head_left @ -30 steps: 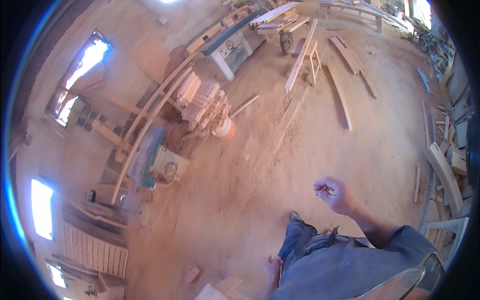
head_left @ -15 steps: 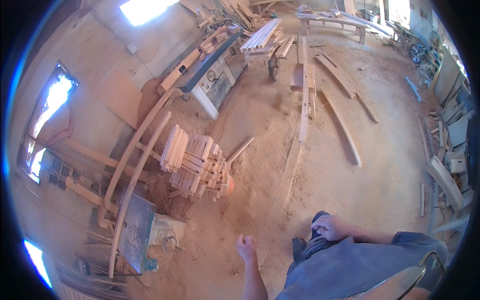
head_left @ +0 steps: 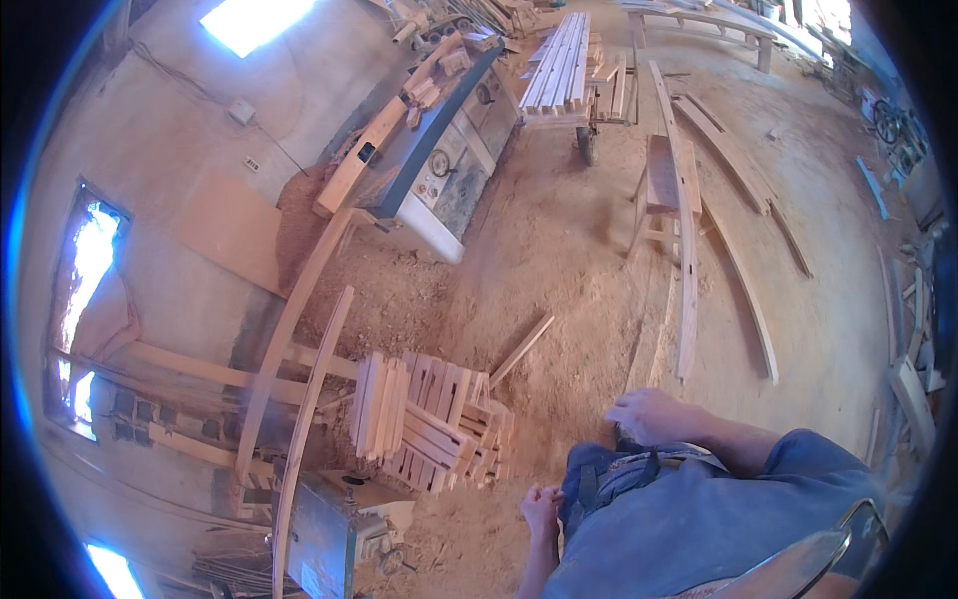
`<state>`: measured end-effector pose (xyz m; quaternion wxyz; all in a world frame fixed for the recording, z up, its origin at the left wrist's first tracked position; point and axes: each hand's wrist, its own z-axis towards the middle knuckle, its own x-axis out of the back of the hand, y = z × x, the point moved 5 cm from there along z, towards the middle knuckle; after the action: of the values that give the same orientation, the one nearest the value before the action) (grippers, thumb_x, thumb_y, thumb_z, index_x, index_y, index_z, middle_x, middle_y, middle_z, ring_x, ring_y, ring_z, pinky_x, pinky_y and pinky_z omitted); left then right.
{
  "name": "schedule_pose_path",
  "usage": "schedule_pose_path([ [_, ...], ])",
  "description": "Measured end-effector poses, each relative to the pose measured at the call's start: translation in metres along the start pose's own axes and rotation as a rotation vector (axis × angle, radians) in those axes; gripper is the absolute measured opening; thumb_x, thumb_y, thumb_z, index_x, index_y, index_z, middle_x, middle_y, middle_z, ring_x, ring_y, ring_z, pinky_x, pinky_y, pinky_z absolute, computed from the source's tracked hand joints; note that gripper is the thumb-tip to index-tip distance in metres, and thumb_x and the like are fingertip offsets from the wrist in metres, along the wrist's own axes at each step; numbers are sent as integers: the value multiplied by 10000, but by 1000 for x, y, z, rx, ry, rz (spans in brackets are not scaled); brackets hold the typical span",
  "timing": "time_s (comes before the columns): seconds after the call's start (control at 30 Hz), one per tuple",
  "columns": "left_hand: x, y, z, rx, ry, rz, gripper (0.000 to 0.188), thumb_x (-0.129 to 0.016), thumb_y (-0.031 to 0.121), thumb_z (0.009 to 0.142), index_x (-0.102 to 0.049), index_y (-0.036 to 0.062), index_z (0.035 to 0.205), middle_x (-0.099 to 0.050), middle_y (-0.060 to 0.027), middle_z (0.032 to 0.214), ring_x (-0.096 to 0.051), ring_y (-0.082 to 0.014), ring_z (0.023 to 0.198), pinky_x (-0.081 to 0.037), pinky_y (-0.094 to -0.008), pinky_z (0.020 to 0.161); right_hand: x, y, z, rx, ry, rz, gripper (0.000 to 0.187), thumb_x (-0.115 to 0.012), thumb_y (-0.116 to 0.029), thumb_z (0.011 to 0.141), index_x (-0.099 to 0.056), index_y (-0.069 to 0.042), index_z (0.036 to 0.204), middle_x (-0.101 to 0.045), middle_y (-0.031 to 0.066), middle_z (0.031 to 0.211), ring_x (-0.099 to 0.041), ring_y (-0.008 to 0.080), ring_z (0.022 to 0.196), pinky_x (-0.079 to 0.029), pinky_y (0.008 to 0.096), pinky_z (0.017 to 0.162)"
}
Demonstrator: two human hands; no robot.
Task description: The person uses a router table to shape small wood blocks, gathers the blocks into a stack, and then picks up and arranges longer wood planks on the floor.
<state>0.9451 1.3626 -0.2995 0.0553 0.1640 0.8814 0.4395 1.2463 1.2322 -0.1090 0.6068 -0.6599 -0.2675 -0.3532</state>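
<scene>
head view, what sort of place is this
Most likely a woodworking shop: there's a stack of slotted wooden pieces, a bundle of long boards, and a long dark-edged machine with handwheels on its side.

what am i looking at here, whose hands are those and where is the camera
There is no robot: these are a person's own bare hands. A wide fisheye camera on the head looks down, so straight edges bend near the rim. The left hand and right hand are by the blue shirt at lower right; I see nothing held in either. Around them is a dusty floor with a wood pile ahead and to the left. Farther off, wood pieces lie on a machine, boards are stacked above a wheel, and planks lie on the floor.
</scene>
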Motion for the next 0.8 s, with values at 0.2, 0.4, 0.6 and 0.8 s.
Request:
schedule_pose_path([
  [0.2, -51, 40, 118, 149, -61, 125, 415, -585, 47, 928, -518, -112, 1305, -717, -167, 919, -704, -213, 716, -570, -301, 641, 100, 58, 157, 49, 234, 81, 267, -615, -104, 834, -659, -70, 1095, -651, 163, 971, -653, 366, 947, -528, 460, 804],
  [0.4, -135, 180, 303, -203, -153, 396, 205, -571, 26, 917, -607, -74, 1093, -701, -160, 831, -674, -204, 676, -543, -289, 612, 152, 147, 281, -71, 2, -53, 286, -644, -108, 831, -676, -82, 1114, -658, 152, 956, -653, 355, 956, -526, 453, 825],
  [0.6, -278, 377, 424, -175, -181, 30, 365, -605, 52, 931, -564, -120, 1250, -700, -111, 894, -671, -149, 734, -565, -272, 675, 215, 247, 371, -264, -17, -25, 310, -647, -122, 851, -670, -74, 1157, -675, 141, 1040, -644, 353, 1019, -529, 448, 862],
  [0.8, -431, 537, 506, -230, -304, -30, 546, -602, 42, 973, -389, -136, 1444, -706, -179, 1033, -706, -210, 831, -592, -328, 729, 282, 305, 485, -309, 27, 71, 287, -642, -128, 868, -668, -72, 1148, -667, 138, 1032, -642, 344, 1016, -531, 438, 865],
])
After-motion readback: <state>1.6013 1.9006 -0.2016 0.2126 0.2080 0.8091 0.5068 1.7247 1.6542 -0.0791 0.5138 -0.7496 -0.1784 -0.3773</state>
